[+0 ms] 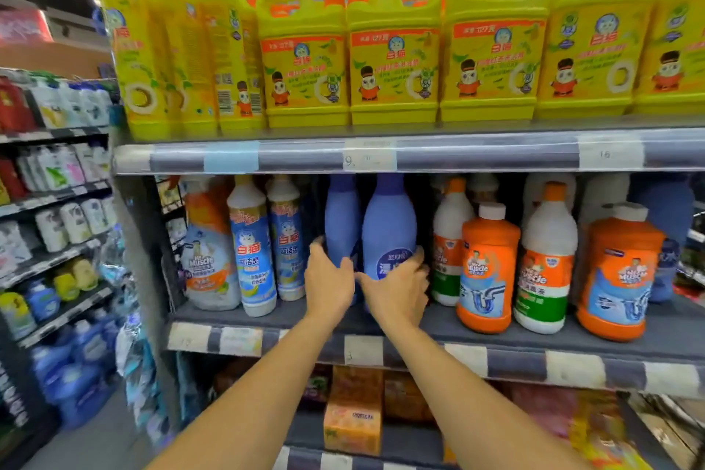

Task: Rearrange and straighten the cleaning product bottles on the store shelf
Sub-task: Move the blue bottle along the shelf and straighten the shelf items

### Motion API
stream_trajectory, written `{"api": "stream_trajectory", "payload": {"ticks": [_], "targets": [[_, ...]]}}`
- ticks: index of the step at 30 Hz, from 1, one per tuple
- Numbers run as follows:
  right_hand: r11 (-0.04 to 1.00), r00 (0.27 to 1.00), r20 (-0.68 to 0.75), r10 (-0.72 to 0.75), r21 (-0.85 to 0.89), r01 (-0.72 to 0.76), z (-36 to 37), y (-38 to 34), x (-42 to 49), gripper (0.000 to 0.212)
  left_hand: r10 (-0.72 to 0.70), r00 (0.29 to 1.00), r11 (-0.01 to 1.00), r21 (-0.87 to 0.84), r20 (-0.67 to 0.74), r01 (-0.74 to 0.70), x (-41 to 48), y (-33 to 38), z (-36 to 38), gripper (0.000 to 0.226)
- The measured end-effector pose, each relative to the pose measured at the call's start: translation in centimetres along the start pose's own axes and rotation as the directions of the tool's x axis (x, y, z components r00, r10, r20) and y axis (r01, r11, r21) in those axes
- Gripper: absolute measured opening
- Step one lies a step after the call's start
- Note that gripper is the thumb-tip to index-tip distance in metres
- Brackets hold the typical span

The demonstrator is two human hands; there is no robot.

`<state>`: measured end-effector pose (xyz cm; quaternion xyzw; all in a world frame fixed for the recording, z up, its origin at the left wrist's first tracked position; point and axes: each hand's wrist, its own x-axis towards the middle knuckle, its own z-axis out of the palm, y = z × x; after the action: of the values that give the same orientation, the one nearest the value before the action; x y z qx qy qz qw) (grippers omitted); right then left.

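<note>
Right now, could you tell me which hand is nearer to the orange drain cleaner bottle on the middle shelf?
Right. The right hand holds the front purple bottle, just left of the orange drain cleaner bottle. The left hand grips the rear purple bottle, farther left.

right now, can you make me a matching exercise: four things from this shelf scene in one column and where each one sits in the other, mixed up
Things:
1. yellow jugs
2. purple bottles
3. orange drain cleaner bottle
4. orange box

Places:
A. bottom shelf, below the arms
B. middle shelf, right of the hands
C. top shelf
D. middle shelf, with the left hand on one and the right hand on the other

Pairs: 1-C, 2-D, 3-B, 4-A
</note>
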<state>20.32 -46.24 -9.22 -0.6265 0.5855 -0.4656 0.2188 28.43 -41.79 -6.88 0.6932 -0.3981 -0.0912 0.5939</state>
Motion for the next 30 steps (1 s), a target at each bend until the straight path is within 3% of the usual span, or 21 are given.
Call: {"api": "stream_trajectory", "payload": {"ticks": [7,12,23,27,30], "targets": [[0.999,0.999,0.042,-0.034,0.033,0.033,0.4,0.3,1.1,0.111,0.04,0.991,0.999,-0.001,0.126,-0.04,1.4,-1.7,0.8,0.062],[0.997,0.998,0.012,-0.055,0.063,0.054,-1.2,0.2,0.9,0.101,0.04,0.996,0.999,-0.017,0.08,-0.039,2.0,-2.6,1.0,0.051],[0.993,0.995,0.037,-0.097,-0.065,0.099,-7.5,1.5,-3.7,0.094,-0.013,1.0,0.999,-0.039,0.0,0.013,2.7,-2.7,2.2,0.056],[0.996,0.996,0.045,-0.08,-0.028,0.082,-10.5,2.6,-4.7,0.081,-0.024,0.996,0.996,-0.079,0.085,0.031,2.6,-1.9,1.3,0.051],[0.995,0.995,0.053,-0.085,-0.038,0.087,-12.7,3.3,-5.1,0.082,-0.102,0.962,0.954,-0.249,0.252,0.166,1.0,-0.4,0.5,0.051]]}}
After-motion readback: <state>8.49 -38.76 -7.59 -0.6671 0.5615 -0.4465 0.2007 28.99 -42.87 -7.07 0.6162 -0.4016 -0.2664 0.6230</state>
